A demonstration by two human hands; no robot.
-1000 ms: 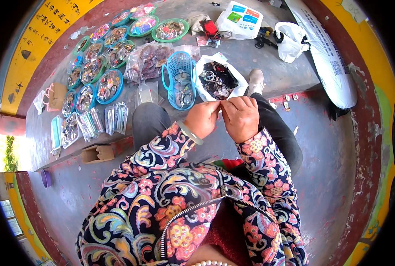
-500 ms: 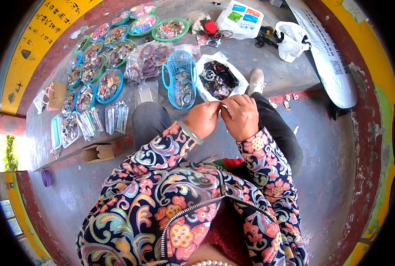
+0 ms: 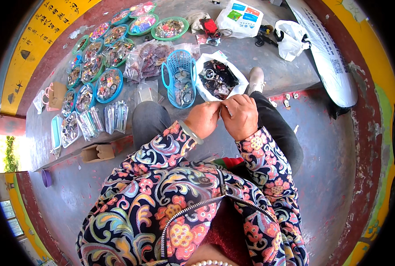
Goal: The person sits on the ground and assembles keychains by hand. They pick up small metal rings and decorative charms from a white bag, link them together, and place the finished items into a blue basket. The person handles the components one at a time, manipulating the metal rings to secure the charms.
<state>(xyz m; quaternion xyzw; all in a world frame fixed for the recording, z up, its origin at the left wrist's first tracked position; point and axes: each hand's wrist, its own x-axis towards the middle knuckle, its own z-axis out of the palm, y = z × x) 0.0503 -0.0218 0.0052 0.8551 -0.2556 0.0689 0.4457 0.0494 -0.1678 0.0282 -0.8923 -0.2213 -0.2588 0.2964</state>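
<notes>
My left hand point(image 3: 203, 119) and my right hand point(image 3: 240, 117) meet at the fingertips in front of me, both closed in a pinch. Whatever sits between the fingers is too small or hidden to make out. Just beyond them stands a white plastic bag point(image 3: 240, 87), its mouth wide, filled with dark small items point(image 3: 218, 80). To its left is a blue plastic basket point(image 3: 182, 57) with handles, holding small trinkets at its bottom. A pale bangle circles my left wrist.
Round trays of small trinkets point(image 3: 110, 85) cover the platform's left side, beside clear bags of reddish items point(image 3: 149, 60) and packets of pens point(image 3: 116, 118). A cardboard box point(image 3: 97, 153) and purple cup point(image 3: 46, 178) are below. White bags point(image 3: 290, 41) and a long silvery board point(image 3: 326, 57) lie right.
Almost nothing differs. Both hands keep their pinch in the same place, with at most a tiny shift of the fingers.
</notes>
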